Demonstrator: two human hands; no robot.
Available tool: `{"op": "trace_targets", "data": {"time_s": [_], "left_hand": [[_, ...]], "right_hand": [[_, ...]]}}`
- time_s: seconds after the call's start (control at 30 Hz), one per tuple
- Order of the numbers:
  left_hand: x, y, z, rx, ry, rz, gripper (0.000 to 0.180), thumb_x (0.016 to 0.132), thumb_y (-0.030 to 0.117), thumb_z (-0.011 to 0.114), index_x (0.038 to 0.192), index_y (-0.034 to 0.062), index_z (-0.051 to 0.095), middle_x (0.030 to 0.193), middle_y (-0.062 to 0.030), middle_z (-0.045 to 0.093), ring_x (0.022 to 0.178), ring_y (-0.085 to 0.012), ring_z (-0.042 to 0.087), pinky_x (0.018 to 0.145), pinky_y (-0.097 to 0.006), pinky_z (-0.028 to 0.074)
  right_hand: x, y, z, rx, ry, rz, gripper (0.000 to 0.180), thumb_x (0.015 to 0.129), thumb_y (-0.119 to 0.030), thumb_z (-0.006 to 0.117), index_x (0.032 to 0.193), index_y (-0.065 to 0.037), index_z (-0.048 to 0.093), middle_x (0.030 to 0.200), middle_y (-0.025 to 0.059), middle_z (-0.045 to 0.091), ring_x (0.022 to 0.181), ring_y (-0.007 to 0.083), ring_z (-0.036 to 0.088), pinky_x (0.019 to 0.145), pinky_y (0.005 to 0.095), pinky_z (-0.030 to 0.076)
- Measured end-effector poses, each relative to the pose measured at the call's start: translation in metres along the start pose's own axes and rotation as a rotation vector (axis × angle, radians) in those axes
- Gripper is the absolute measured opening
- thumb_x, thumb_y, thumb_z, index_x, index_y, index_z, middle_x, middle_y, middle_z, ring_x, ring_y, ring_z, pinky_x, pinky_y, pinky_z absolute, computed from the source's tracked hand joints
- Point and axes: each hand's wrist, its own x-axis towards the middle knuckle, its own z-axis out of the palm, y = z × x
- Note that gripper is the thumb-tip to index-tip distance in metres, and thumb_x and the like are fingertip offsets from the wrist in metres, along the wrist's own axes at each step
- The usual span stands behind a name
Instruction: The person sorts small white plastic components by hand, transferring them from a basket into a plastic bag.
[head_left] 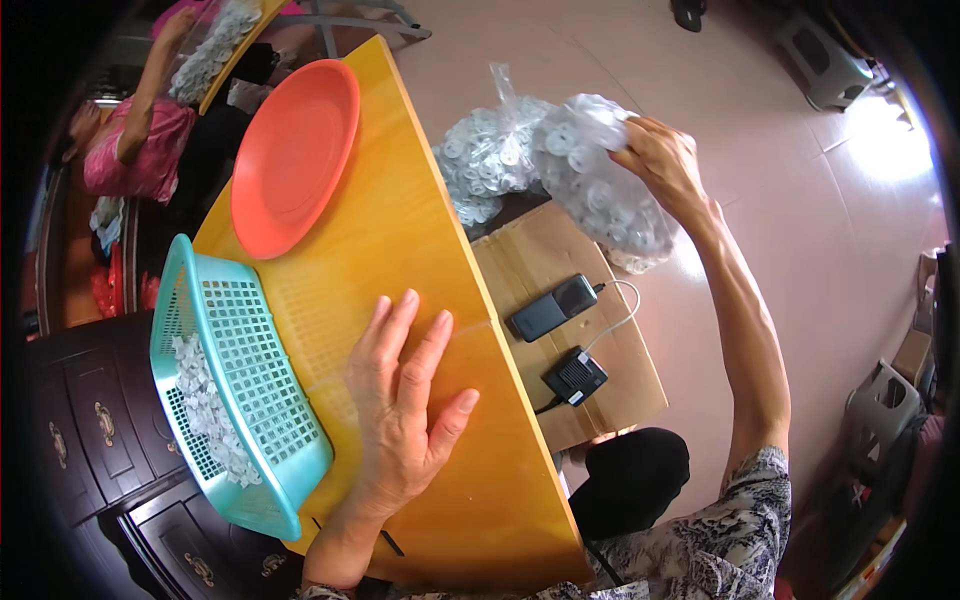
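Clear bag (598,195): gripped edge hidden in right hand (664,160).

Bulging at two o'clock from the middle of the view: a clear plastic bag (612,195), packed with small white round pieces (562,140), some showing a darker centre. Held by bunched film at its one o'clock side, creased and glossy there. Slanting from eleven o'clock down toward five.
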Motion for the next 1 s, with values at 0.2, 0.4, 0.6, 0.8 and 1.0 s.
{"op": "trace_targets", "data": {"time_s": [0.2, 0.4, 0.6, 0.8, 1.0], "left_hand": [[-0.004, -0.004, -0.007, 0.001, -0.034, -0.023, 0.056, 0.097, 0.04, 0.058, 0.142, 0.0077, 0.051, 0.15, -0.0192, 0.04, 0.137, -0.0408, 0.037, 0.109, -0.051, 0.032], [-0.001, -0.003, -0.003, -0.018, -0.028, -0.008, 0.056, 0.097, 0.04, 0.058, 0.142, 0.0079, 0.051, 0.15, -0.0197, 0.04, 0.137, -0.0408, 0.038, 0.109, -0.051, 0.033], [-0.003, -0.006, 0.001, -0.021, -0.018, -0.019, 0.056, 0.097, 0.04, 0.058, 0.142, 0.0073, 0.051, 0.15, -0.0198, 0.04, 0.137, -0.041, 0.038, 0.11, -0.052, 0.032], [-0.004, -0.001, -0.003, -0.028, -0.01, -0.013, 0.055, 0.098, 0.038, 0.057, 0.141, 0.0054, 0.051, 0.15, -0.0195, 0.04, 0.137, -0.0416, 0.037, 0.11, -0.051, 0.031], [-0.003, -0.002, 0.002, -0.029, -0.008, -0.015, 0.055, 0.098, 0.039, 0.057, 0.142, 0.006, 0.051, 0.151, -0.0187, 0.04, 0.137, -0.0408, 0.037, 0.11, -0.05, 0.031]], "right_hand": [[0.045, 0.001, 0.068, -0.201, -0.272, 0.018, 0.035, 0.095, -0.037, 0.06, 0.084, -0.004, 0.062, 0.09, 0.0132, 0.066, 0.091, 0.0342, 0.062, 0.079, 0.0449, 0.05], [0.027, 0.021, 0.095, 0.047, -0.221, 0.412, 0.051, 0.087, -0.048, 0.069, 0.113, -0.004, 0.066, 0.118, 0.0193, 0.063, 0.115, 0.0386, 0.056, 0.09, 0.0533, 0.047], [-0.027, -0.004, 0.095, -0.229, -0.208, 0.573, 0.109, 0.067, -0.068, 0.079, 0.15, -0.017, 0.03, 0.158, 0.0268, 0.018, 0.145, 0.0539, 0.013, 0.11, 0.0678, 0.029], [-0.053, 0.036, 0.119, 0.065, -0.12, 0.586, 0.111, 0.066, -0.065, 0.082, 0.155, -0.029, 0.025, 0.159, 0.0324, 0.007, 0.145, 0.0568, 0.011, 0.113, 0.0664, 0.026], [-0.045, 0.079, 0.091, 0.202, -0.175, 0.439, 0.095, 0.074, -0.043, 0.083, 0.153, -0.029, 0.033, 0.16, 0.0305, 0.012, 0.143, 0.0532, 0.023, 0.116, 0.0579, 0.028]]}}
